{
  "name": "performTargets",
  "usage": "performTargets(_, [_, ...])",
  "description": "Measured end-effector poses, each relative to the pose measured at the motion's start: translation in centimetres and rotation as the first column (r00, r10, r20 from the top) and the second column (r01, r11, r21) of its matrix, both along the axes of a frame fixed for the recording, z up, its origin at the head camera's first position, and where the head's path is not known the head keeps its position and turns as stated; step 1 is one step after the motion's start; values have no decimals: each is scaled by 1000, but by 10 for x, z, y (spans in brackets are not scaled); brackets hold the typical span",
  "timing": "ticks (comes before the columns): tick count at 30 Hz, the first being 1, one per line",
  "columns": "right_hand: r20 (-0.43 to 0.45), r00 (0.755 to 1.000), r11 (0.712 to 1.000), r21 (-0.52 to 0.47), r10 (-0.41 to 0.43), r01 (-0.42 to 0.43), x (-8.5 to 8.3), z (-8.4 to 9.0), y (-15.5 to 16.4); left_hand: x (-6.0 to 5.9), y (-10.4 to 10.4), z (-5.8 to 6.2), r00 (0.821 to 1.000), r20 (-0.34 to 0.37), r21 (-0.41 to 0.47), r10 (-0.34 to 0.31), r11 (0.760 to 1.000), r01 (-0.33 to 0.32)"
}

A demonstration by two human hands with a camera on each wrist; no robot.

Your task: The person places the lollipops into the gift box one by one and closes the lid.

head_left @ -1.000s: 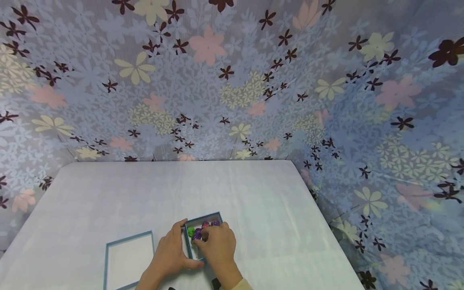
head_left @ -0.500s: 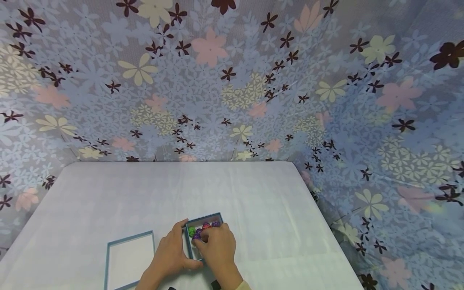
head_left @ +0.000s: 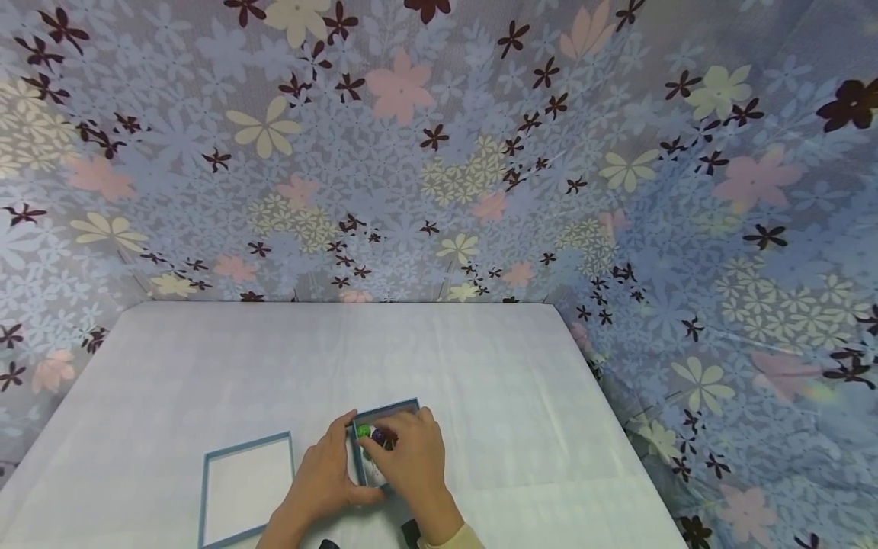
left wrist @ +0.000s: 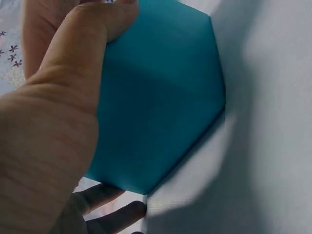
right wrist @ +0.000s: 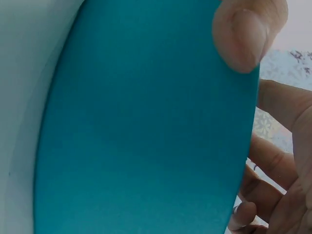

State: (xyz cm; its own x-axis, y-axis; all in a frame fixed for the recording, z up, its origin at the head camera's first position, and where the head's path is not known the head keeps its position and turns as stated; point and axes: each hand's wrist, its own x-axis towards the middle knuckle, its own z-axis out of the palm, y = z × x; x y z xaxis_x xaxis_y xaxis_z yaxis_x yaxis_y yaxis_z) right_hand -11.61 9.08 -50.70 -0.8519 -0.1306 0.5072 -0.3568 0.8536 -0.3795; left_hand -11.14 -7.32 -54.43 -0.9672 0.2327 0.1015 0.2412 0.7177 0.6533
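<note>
A small teal box (head_left: 360,465) with a white inside stands at the near middle of the table. My left hand (head_left: 325,473) grips it, thumb along the near wall and fingers at the far left corner. In the left wrist view the thumb lies on the teal wall (left wrist: 156,97). Inside the box are shiny balls, a green ball (head_left: 363,431) in the far left corner and a purple ball (head_left: 379,436) beside it. My right hand (head_left: 414,457) reaches in over the right wall, bent fingers and thumb around the purple ball; its hold is cannot tell. It hides the other balls.
To the left of the box lies a shallow square lid (head_left: 203,496) with a teal rim, its white inside up. The white table (head_left: 514,396) reaches back to a flowered curtain (head_left: 405,191), which also hangs along the right side.
My right hand has shifted slightly toward the far wall of the box, its thumb and forefinger spread wider. It now covers the red and right-hand purple balls. The left hand keeps its grip.
</note>
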Motion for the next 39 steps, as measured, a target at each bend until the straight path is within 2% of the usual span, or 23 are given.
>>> performTargets(10, [16, 998, 998, -36, 53, -52, 0, 4, -1, 1, -5, 3, 997, -25, -35, -79, 996, 78])
performTargets(15, [14, 997, 996, -39, 76, -75, -2, 8, -1, 5, -10, 7, 993, -67, -20, -93, 996, 92])
performTargets(19, [37, 992, 993, -24, 119, -118, -5, 16, -4, 9, -25, 18, 995, -87, -32, -52, 998, 49])
performTargets(23, [124, 979, 981, 90, 160, -171, -5, 26, -16, 14, -61, 31, 994, -103, -127, 32, 991, -45])
performTargets(25, [186, 971, 968, 171, 151, -183, -3, 31, -29, 17, -85, 36, 990, -116, -190, 78, 977, -99])
performTargets(28, [283, 951, 936, 283, 125, -208, 0, 37, -56, 25, -121, 41, 982, -121, -294, 142, 940, -173])
performTargets(32, [393, 913, 878, 392, 110, -275, 5, 40, -91, 33, -154, 34, 979, -68, -368, 193, 907, -205])
performTargets(35, [456, 886, 834, 452, 87, -315, 7, 39, -106, 36, -166, 25, 977, 8, -373, 211, 908, -193])
performTargets(39, [473, 878, 793, 506, 73, -338, 8, 33, -119, 40, -175, 18, 972, 87, -359, 220, 917, -175])
